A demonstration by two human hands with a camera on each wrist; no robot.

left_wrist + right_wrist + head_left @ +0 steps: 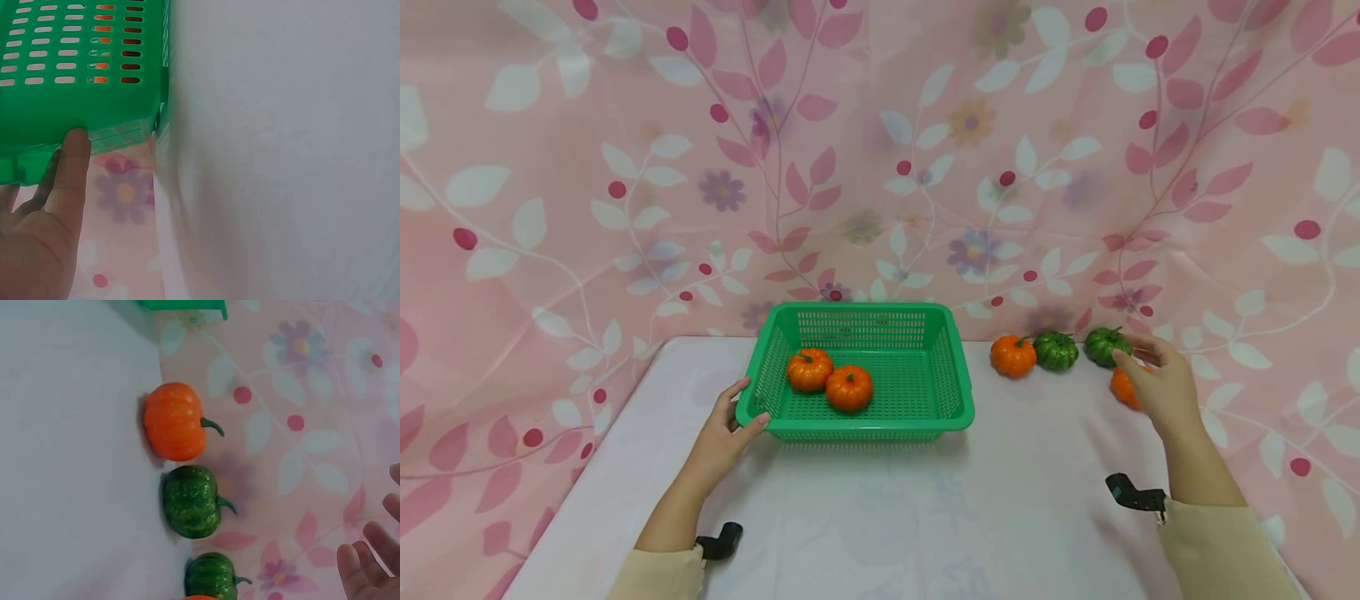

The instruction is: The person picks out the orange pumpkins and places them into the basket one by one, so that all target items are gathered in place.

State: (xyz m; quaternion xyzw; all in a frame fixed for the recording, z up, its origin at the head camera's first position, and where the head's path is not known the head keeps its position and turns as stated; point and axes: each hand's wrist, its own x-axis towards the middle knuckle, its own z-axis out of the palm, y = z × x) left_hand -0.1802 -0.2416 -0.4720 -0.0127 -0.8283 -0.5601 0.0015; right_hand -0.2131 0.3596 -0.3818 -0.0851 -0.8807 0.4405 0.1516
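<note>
A green plastic basket (pixel 880 423) stands on the table with two small orange pumpkins, one (pixel 809 370) to the left of the other (pixel 849 388). My left hand (pixel 722 443) grips its left front corner, the thumb (pixel 76 150) against the rim. At the right, my right hand (pixel 1163 387) hovers over an orange pumpkin (pixel 1124 388), partly hiding it, with its fingertips near a green pumpkin (pixel 1103 347). In the right wrist view the fingers (pixel 381 540) are loosely spread and hold nothing. Another green pumpkin (pixel 1056 352) and an orange one (pixel 1013 357) lie between there and the basket.
A white cloth (pixel 865 517) covers the table. Behind its back edge hangs a pink curtain (pixel 880 167) printed with leaves and flowers. Each wrist wears a black camera mount, one on the left (pixel 721 542) and one on the right (pixel 1135 493).
</note>
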